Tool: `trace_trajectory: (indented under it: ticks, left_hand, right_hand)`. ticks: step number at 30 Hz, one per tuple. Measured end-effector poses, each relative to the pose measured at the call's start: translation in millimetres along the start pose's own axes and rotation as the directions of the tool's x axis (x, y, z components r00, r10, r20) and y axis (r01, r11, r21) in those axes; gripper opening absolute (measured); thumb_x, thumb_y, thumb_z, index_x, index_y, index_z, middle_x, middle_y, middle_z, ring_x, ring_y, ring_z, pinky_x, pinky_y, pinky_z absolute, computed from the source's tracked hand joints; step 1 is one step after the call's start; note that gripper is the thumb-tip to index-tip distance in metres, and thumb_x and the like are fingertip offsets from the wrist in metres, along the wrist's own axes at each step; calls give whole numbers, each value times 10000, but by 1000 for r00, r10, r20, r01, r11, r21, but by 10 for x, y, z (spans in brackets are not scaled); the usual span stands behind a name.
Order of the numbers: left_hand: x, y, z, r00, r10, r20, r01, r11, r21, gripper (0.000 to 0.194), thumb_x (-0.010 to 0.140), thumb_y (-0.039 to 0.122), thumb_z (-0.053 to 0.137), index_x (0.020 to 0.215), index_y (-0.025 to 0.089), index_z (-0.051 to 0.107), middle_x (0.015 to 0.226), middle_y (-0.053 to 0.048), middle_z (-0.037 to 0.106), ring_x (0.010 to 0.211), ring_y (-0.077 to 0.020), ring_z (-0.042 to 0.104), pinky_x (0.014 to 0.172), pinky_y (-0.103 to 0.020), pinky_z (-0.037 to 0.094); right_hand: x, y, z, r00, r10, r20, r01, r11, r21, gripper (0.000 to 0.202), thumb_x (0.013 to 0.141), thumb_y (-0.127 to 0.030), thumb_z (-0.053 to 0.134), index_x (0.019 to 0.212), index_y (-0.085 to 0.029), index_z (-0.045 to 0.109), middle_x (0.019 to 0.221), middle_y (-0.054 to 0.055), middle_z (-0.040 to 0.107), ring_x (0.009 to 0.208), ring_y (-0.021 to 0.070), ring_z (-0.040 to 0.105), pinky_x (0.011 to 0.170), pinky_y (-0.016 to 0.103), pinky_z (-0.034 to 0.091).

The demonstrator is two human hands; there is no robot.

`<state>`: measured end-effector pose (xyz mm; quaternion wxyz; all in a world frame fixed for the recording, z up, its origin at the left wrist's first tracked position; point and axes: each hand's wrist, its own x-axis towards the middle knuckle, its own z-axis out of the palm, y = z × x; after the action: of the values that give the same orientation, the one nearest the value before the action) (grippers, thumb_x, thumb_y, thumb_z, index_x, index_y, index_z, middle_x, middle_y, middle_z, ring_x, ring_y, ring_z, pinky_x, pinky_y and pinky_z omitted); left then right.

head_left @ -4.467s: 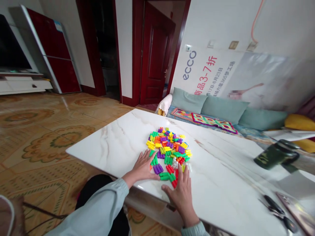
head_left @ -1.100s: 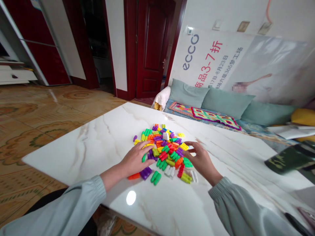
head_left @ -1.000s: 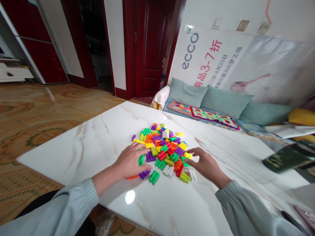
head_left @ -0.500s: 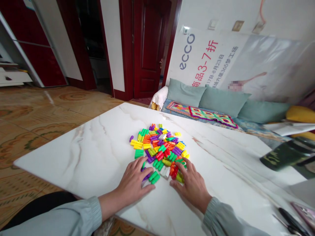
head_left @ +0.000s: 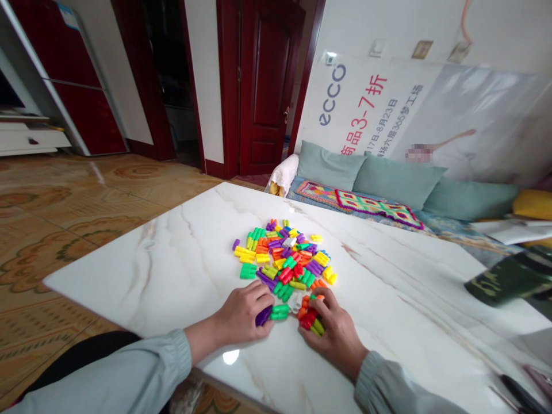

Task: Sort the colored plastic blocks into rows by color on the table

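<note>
Pieces of many colours heaped on a marbled surface

Over on the left, a red fridge stands against the wall, with a dark red door farther along. On the heap's left side, a flat green block lies near some yellow pieces. Just below it comes the left hand, fingers bent and thumb tucked under, its grip drawn in on a purple piece. A green piece sits right at that one's end; I can't tell whether the two are joined. Most of the heap spreads beyond both hands, and a white piece lies between them. The right hand arches low, its grip partly closed around a red piece and a yellow-green piece; whether it pinches them or merely surrounds them, I can't tell. Farther right, past the teal cushions, a dark green flask rests on the surface, well apart from the heap.
</note>
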<state>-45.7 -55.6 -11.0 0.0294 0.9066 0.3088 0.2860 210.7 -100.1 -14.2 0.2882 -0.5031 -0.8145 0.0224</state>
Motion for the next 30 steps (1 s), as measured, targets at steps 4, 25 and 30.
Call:
trace_trajectory:
  ticks: [4, 25, 30]
  left_hand:
    - [78, -91, -12, 997, 74, -13, -75, 997, -17, 124, 736, 203, 632, 859, 189, 626, 854, -49, 638, 827, -210, 600, 727, -312, 510]
    - [625, -738, -239, 974, -221, 42, 224, 950, -217, 782, 767, 418, 753, 1459, 272, 420, 1576, -103, 309, 1468, -351, 226, 1177, -533, 256]
    - [519, -898, -344, 802, -585, 119, 586, 810, 33, 1046, 599, 674, 766, 1469, 231, 390, 1595, -172, 249, 1467, -481, 91, 1151, -632, 151]
  right_hand:
    - [48, -56, 14, 997, 52, -60, -47, 995, 85, 229, 730, -272, 677, 939, -213, 605, 1130, 89, 547, 776, 169, 645, 641, 282, 533]
    - [1141, 349, -166, 921, 382, -76, -313, 842, 439, 560, 801, -585, 633, 1216, -209, 620, 1189, 127, 678, 1115, 276, 627, 883, 437, 534]
    - [1004, 902, -88, 836, 514, -193, -476, 854, 210, 736, 800, -714, 504, 1248, -141, 615, 1256, 194, 636, 1198, 346, 568, 1001, 527, 435]
